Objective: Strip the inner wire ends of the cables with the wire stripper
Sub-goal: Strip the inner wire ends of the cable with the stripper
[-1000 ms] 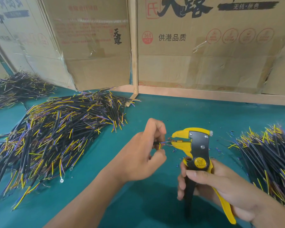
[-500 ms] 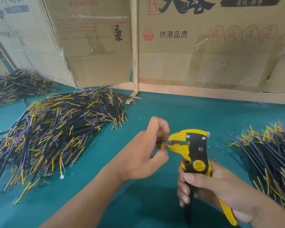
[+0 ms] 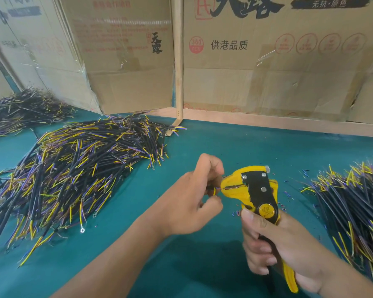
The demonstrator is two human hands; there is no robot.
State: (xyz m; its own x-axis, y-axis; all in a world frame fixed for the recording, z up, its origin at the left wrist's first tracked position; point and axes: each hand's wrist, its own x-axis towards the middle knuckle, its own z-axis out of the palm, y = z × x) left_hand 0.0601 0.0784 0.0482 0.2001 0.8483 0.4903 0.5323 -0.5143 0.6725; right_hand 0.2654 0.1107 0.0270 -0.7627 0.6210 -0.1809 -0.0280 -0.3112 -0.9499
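A teal table top (image 3: 256,151) fills the lower part of the view. Along its far edge runs a pale wooden rail (image 3: 289,125), met by an upright wooden post (image 3: 178,61). Behind the rail stand flattened cardboard boxes (image 3: 267,61), brown, printed with black Chinese characters and red round stamps, and partly covered with clear tape or film that catches the light. More cardboard (image 3: 41,50) leans at an angle on the left. The light is even and soft, with faint shadows on the table.
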